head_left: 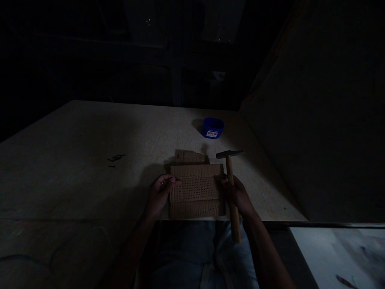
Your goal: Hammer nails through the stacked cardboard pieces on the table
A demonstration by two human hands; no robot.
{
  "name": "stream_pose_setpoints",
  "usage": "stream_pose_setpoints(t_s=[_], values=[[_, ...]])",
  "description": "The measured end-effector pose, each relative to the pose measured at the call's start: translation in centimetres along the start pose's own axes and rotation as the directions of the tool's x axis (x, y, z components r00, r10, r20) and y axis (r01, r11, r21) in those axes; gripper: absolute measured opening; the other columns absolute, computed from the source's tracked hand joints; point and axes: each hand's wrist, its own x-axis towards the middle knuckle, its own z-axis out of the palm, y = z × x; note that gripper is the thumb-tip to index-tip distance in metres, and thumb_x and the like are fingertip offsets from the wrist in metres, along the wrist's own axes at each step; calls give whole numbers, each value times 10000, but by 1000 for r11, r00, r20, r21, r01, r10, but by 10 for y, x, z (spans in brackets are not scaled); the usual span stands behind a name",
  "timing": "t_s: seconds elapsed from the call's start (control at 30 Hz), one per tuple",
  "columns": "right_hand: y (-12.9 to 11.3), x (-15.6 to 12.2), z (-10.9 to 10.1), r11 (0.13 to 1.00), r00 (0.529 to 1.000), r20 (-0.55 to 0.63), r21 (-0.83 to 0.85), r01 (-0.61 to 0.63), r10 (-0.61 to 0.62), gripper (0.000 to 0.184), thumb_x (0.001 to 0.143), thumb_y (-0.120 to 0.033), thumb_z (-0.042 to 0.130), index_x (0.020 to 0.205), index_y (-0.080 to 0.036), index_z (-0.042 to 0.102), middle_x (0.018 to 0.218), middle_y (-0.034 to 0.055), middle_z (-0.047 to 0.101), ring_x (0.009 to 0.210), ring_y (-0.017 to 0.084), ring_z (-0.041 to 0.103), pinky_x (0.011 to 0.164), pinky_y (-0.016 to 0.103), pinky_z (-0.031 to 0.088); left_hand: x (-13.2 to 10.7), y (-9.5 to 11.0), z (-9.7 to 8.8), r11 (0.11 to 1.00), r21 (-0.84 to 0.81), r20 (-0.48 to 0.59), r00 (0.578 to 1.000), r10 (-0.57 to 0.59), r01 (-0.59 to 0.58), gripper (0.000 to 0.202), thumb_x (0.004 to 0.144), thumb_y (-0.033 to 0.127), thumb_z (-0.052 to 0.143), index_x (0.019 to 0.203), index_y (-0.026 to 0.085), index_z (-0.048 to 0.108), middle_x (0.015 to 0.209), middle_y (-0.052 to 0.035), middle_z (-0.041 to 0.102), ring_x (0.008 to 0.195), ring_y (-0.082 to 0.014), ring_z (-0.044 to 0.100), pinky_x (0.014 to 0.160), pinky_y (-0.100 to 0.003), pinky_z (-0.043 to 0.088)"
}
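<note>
A sheet of corrugated cardboard, dotted with rows of small punched holes, is at the table's front edge. My left hand is closed at its left side, thumb and fingertips on the cardboard's edge. In my right hand is a hammer, its wooden handle pointing down towards me and its dark head up. The right fingertips also reach the cardboard's right edge. Behind this sheet lies a smaller piece of holed cardboard, partly covered by it.
A blue plastic tub with a label stands farther back on the wooden table. Several dark nails lie scattered to the left. A dark upright panel borders the right side. The room is dim.
</note>
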Motion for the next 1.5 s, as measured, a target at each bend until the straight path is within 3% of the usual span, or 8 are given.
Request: stream_pose_setpoints(t_s=[0.13, 0.27, 0.43, 0.57, 0.7, 1.1, 1.43, 1.5], values=[[3, 4, 4, 998, 1000, 15, -66, 12, -11, 375, 707, -539, 720, 815, -199, 604, 767, 18, 623, 776, 226, 560, 711, 315, 445, 3, -1, -6, 994, 95, -31, 998, 59, -56, 420, 687, 551, 771, 869, 190, 658, 823, -91, 784, 860, -267, 746, 798, -347, 540], [11, 7, 6, 996, 1000, 5, -90, 18, -17, 370, 694, -530, 723, 802, -196, 607, 764, 17, 626, 781, 230, 562, 719, 319, 443, 4, 6, -8, 935, 278, -31, 971, 239, -221, 342, 805, 506, 681, 946, 197, 718, 932, -84, 785, 910, -258, 738, 850, -361, 548], [16, 8, 6, 996, 1000, 1, -91, 14, -14, 347, 732, -506, 699, 853, -191, 618, 798, 20, 644, 800, 229, 568, 733, 324, 448, 19, 28, 11, 765, 470, 161, 894, 417, -441, 273, 893, 421, 612, 1028, 250, 776, 1087, -57, 776, 1042, -255, 705, 955, -378, 519], [16, 8, 5, 996, 1000, 26, -90, 9, -7, 350, 760, -506, 689, 890, -188, 622, 829, 22, 645, 800, 225, 571, 733, 323, 445, 46, 34, 30, 711, 446, 422, 828, 369, -544, 239, 915, 384, 593, 1020, 293, 787, 1061, -36, 786, 984, -246, 725, 938, -381, 525], [16, 7, 4, 993, 999, 38, -113, 30, -26, 309, 796, -482, 671, 877, -192, 603, 815, 12, 619, 783, 210, 550, 710, 309, 428, 67, 27, 39, 660, 443, 546, 767, 338, -606, 168, 892, 326, 645, 967, 317, 796, 991, -29, 790, 935, -242, 724, 886, -373, 527], [19, 7, 5, 992, 1000, 28, -128, -1, 5, 373, 778, -526, 662, 913, -182, 611, 827, 32, 634, 781, 215, 551, 706, 315, 435, 95, -19, 40, 603, 403, 587, 700, 406, -688, 195, 933, 278, 612, 1043, 258, 773, 1033, -38, 774, 958, -197, 716, 883, -357, 559], [18, 3, 7, 977, 1000, -2, -213, -14, 13, 370, 809, -518, 649, 957, -179, 641, 848, 34, 653, 771, 211, 570, 686, 307, 453, 97, -30, 43, 664, 302, 610, 674, 417, -684, 232, 941, 227, 600, 1104, 268, 758, 1091, -30, 768, 992, -180, 718, 907, -350, 575], [18, 3, 7, 975, 1000, 2, -221, -7, 7, 371, 815, -523, 648, 947, -177, 638, 842, 35, 656, 770, 212, 578, 695, 313, 462, 97, -33, 44, 702, 282, 610, 687, 395, -654, 226, 940, 233, 604, 1099, 266, 761, 1105, -30, 770, 1018, -186, 718, 926, -355, 571]])
